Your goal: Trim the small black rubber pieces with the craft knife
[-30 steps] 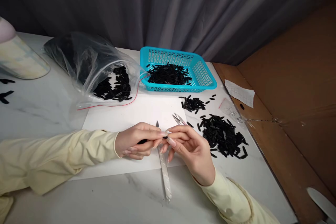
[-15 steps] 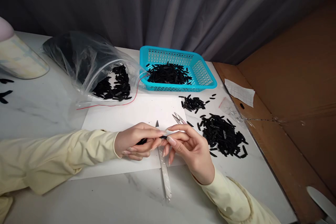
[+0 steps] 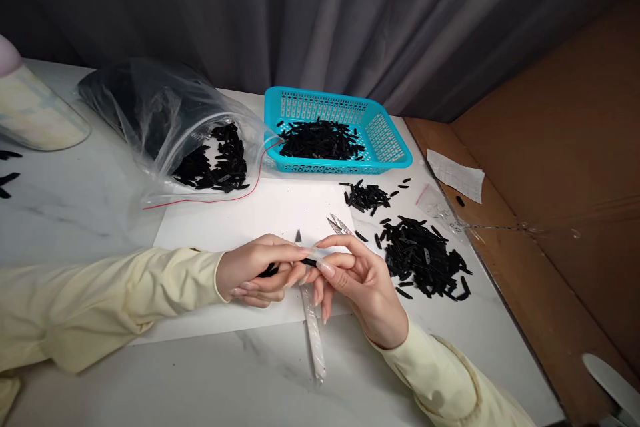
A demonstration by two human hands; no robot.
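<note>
Between the fingertips of both hands is a small, narrow black piece [image 3: 311, 261]. My left hand [image 3: 265, 267] pinches its left end and has more black pieces [image 3: 270, 271] tucked in the palm. The thumb and fingers of my right hand [image 3: 360, 280] close on the other end. Under the hands, a craft knife [image 3: 313, 340] with a wrapped pale handle lies across white paper [image 3: 240, 220], its tip pointing away. Just beyond my right fingers show the blades of small scissors [image 3: 339, 223]; the rest of them is hidden.
Behind stands a blue basket [image 3: 387, 161] holding black pieces. An open plastic bag [image 3: 160, 140] of similar pieces lies left of it. Two heaps [image 3: 427, 257] [image 3: 367, 196] of pieces sit at right, near a cardboard wall [image 3: 560, 147]. A pale bottle [image 3: 37, 107] is far left.
Both hands keep hold of the black piece in nearly the same place. The right fingers have shifted slightly, and the whole view has moved a little.
</note>
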